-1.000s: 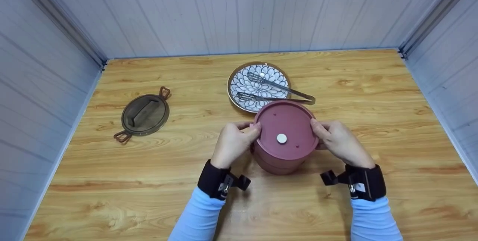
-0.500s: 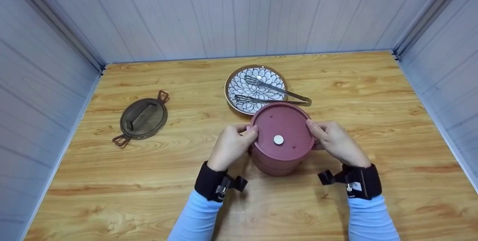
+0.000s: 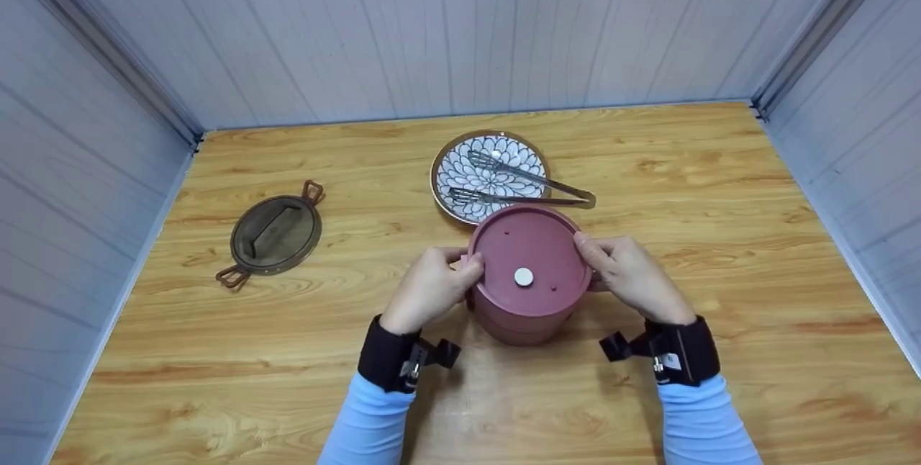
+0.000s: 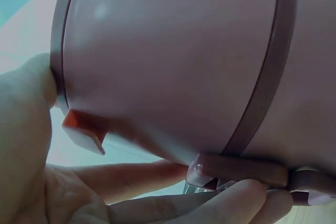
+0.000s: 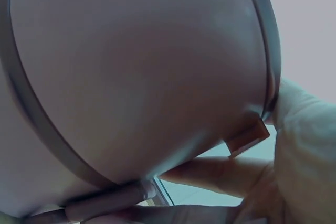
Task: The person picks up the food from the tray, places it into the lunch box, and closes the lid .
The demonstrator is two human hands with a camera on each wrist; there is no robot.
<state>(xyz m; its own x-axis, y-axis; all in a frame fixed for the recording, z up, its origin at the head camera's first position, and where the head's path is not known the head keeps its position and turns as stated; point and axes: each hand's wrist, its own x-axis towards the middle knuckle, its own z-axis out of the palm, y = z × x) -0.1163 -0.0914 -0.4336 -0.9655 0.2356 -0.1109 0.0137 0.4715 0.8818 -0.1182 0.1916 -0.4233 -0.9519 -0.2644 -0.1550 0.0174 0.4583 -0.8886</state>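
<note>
In the head view a dusty-red round lunch box [image 3: 529, 263] with a lid and a white button [image 3: 524, 276] stands between my two hands. My left hand [image 3: 432, 285] grips its left side, thumb on the lid's rim and fingers lower down. On the opposite side my right hand [image 3: 633, 278] holds it the same way. Each wrist view shows the box's smooth wall close up, with a small tab below the rim and fingers at a side clasp [image 4: 236, 169]; the right side's clasp [image 5: 110, 200] looks alike. I cannot tell whether the base touches the table.
Just behind the box lies a flower-patterned plate [image 3: 460, 170] with metal tongs [image 3: 532, 199] across it, their bend over the right rim. A dark lid [image 3: 277, 235] with two brown loop handles lies on the wooden table [image 3: 216, 350] at left. Pale panels [image 3: 403, 33] enclose the table.
Both hands and the lunch box have shifted slightly left relative to the plate. The head view has moved a little too. My grip looks the same throughout.
</note>
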